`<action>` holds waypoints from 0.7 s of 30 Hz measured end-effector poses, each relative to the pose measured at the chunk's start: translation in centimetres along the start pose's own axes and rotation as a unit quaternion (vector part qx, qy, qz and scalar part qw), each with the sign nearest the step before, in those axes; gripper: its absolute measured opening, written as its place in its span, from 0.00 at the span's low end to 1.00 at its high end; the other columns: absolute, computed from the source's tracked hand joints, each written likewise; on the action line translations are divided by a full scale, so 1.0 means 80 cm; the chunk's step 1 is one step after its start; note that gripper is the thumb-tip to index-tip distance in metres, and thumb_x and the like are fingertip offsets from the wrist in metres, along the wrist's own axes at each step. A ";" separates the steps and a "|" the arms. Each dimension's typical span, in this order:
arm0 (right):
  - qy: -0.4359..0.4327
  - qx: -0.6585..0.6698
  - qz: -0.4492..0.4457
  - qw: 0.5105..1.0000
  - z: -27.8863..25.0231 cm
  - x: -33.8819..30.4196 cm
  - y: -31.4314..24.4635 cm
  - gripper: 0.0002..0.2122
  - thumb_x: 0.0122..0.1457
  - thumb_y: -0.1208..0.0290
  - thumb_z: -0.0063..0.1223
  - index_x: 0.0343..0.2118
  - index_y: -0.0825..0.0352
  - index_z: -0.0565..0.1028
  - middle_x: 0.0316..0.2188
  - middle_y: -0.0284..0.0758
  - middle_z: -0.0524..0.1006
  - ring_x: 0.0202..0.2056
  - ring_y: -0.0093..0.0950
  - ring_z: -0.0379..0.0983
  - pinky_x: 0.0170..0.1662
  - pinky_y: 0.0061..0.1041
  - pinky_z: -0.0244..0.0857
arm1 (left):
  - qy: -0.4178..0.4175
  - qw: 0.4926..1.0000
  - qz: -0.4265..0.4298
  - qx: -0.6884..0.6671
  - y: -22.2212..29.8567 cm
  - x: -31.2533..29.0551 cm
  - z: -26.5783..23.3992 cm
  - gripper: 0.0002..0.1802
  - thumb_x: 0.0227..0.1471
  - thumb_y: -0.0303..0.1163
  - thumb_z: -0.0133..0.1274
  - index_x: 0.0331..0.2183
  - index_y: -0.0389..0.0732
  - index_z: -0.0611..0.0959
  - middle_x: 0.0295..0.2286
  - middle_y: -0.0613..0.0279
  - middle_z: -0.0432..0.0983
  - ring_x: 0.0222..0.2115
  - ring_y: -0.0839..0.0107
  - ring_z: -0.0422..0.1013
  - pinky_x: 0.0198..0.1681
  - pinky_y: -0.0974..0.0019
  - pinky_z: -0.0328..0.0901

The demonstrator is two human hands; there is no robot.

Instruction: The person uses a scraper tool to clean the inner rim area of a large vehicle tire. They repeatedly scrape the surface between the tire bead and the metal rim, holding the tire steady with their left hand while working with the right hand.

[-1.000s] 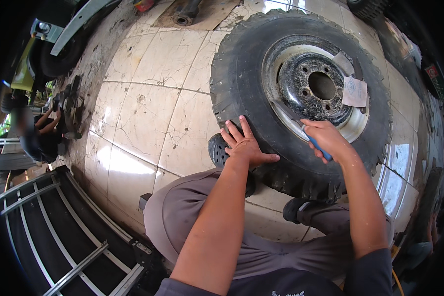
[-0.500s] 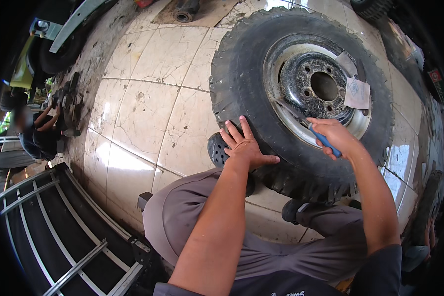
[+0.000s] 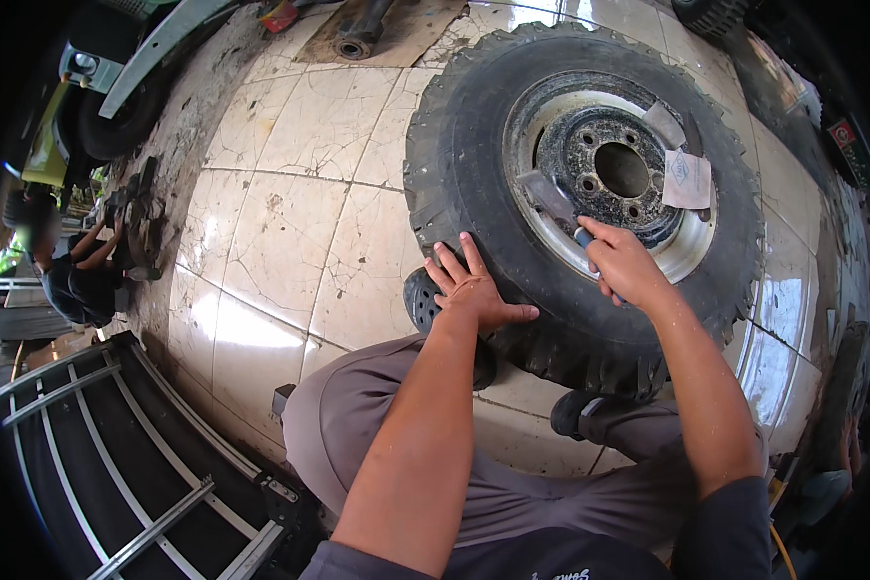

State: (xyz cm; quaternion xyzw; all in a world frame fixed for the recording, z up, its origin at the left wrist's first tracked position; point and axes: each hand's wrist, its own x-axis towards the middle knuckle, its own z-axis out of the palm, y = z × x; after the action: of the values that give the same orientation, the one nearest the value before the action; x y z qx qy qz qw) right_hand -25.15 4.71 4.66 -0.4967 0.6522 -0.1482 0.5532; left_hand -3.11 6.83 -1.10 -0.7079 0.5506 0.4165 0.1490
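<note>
A large black tyre (image 3: 474, 184) with chunky tread lies flat on the floor in front of me. Its worn steel rim (image 3: 681, 253) is grey-white with a dark, dirty centre. My right hand (image 3: 621, 259) is wrapped round the blue handle of a scraper (image 3: 554, 200), whose flat blade rests against the left inner part of the rim. My left hand (image 3: 476, 292) lies with fingers spread on the tyre's near left sidewall, holding nothing. Two pieces of sandpaper lie on the rim's right side, the nearer one (image 3: 686, 180) with a printed mark.
Cracked pale tiles (image 3: 261, 213) surround the tyre. At lower left stands a black panel with metal bars (image 3: 97, 454). A metal cylindrical part (image 3: 356, 43) lies on cardboard at the back. Another person (image 3: 77, 261) crouches at far left beside a vehicle.
The scraper blade has turned to show its flat face, and my right hand has shifted slightly left. My left hand stays spread on the tyre.
</note>
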 end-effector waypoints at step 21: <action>0.199 -0.353 -0.167 0.899 0.063 -0.061 0.017 0.23 0.57 0.74 0.52 0.58 0.59 0.71 0.43 0.43 0.74 0.40 0.46 0.76 0.43 0.43 0.70 | 0.056 0.997 0.017 -0.042 -0.011 0.001 0.007 0.92 0.19 0.67 0.74 0.66 0.47 0.24 0.66 0.37 0.17 0.67 0.37 0.18 0.63 0.32 0.47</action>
State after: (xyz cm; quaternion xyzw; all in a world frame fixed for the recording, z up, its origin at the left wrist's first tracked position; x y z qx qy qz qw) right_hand -21.94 11.13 4.68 -0.7212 0.6657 -0.0942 0.1667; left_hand -2.53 7.50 -1.74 -0.7262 0.5523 0.4012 0.0809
